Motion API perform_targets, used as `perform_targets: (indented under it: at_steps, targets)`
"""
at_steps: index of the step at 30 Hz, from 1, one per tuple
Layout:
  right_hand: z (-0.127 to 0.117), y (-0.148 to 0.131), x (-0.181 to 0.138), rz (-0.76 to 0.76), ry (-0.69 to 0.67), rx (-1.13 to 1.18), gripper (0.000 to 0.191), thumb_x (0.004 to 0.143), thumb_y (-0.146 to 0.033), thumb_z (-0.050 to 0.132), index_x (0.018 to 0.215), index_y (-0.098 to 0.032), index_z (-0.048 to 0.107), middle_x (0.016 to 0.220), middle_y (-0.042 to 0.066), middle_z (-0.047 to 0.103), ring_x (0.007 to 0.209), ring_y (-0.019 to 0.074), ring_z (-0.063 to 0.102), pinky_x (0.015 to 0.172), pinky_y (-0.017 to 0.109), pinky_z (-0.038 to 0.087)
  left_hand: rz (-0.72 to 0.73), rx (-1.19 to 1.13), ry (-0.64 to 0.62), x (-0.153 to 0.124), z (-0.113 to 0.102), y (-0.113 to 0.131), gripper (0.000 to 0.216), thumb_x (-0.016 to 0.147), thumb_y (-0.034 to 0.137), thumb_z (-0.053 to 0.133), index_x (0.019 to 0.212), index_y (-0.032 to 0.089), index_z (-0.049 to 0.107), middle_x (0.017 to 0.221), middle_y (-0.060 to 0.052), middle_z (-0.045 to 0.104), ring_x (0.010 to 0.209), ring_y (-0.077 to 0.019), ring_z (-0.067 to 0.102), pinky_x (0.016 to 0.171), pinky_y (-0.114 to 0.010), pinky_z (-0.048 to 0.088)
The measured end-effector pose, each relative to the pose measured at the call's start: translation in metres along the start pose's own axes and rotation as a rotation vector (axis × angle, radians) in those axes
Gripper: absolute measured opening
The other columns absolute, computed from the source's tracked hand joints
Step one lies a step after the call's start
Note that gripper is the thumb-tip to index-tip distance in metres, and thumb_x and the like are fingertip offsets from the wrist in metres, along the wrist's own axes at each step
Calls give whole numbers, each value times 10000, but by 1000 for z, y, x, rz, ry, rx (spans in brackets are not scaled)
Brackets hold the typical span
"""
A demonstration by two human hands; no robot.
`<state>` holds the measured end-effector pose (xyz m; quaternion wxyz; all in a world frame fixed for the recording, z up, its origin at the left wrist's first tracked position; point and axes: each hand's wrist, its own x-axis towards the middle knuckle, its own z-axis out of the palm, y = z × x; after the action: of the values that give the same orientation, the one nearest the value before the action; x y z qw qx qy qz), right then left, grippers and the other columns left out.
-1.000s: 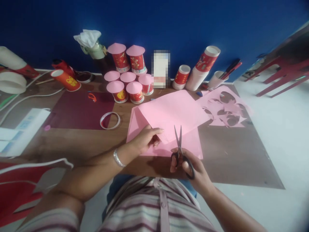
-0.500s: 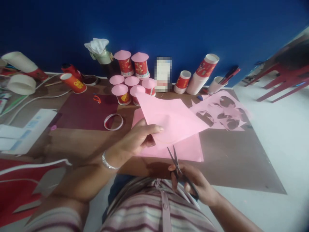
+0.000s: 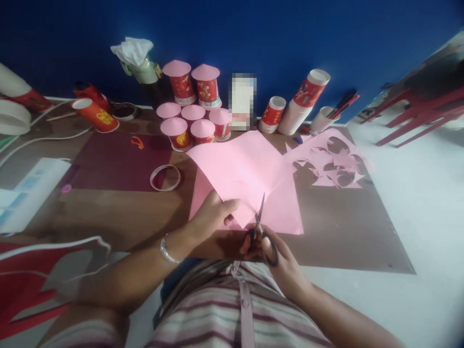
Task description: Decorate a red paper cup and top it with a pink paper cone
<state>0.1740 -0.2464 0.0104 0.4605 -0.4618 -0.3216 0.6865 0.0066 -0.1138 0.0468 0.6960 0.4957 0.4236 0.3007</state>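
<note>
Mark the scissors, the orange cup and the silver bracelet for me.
Scissors (image 3: 258, 219): head view, near the pivot.
Orange cup (image 3: 94, 114): head view, on its side wall.
Silver bracelet (image 3: 165, 252): head view, on its band.

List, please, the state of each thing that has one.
Scissors: open, in the right hand.
Raised pink sheet: curved, in the left hand.
Lower pink paper: flat.
Cut pink paper: full of holes.
Seven cups: upright, cone-topped.
White cup: upright, items inside.
White ring: flat.
Orange cup: uncovered.

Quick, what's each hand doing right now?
Left hand: closed, holding a pink sheet by its near edge, thumb on top.
Right hand: closed, holding scissors.
</note>
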Motion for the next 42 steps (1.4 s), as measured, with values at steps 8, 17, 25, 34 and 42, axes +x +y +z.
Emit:
perform_targets:
  at_steps: [8, 17, 25, 34, 42]
  targets:
    - [13, -8, 5, 43, 79, 51, 418, 976, -604, 581, 1127, -218, 631, 929, 63, 717, 863, 195, 719, 804, 343, 627, 7, 49, 35, -2, 2, -4, 210, 840, 329, 621, 722, 166, 561, 559, 39, 465, 480, -77, 420, 420, -193, 349]
    - [8, -7, 4, 23, 60, -7, 388, 998, -571, 568, 1100, -204, 641, 904, 43, 702, 818, 156, 710, 803, 308, 628, -13, 28, 19, -2, -1, -10, 184, 850, 320, 648, 871, 140, 613, 608, 40, 524, 499, -78, 470, 451, -185, 395]
    - [10, -15, 8, -20, 16, -49, 376, 992, -566, 583, 995, -193, 624, 885, 43, 688, 825, 154, 694, 763, 278, 607, -9, 0, 14, -6, -2, -10, 199, 841, 333, 667, 881, 139, 652, 594, 30, 553, 485, -83, 471, 445, -188, 407]
    - [8, -12, 9, -40, 5, -50, 345, 1011, -530, 570, 1050, -191, 619, 874, 33, 677, 794, 143, 684, 735, 270, 592, -26, -15, 59, -7, -4, -12, 243, 820, 368, 711, 835, 137, 637, 588, 33, 562, 480, -79, 493, 442, -179, 421]
    - [9, -10, 10, -75, 35, -95, 328, 1025, -516, 551, 1032, -192, 604, 813, 22, 669, 749, 134, 671, 712, 261, 575, -30, -23, 43, -6, -2, -10, 241, 823, 361, 709, 823, 143, 606, 547, 49, 534, 460, -74, 476, 432, -176, 415]
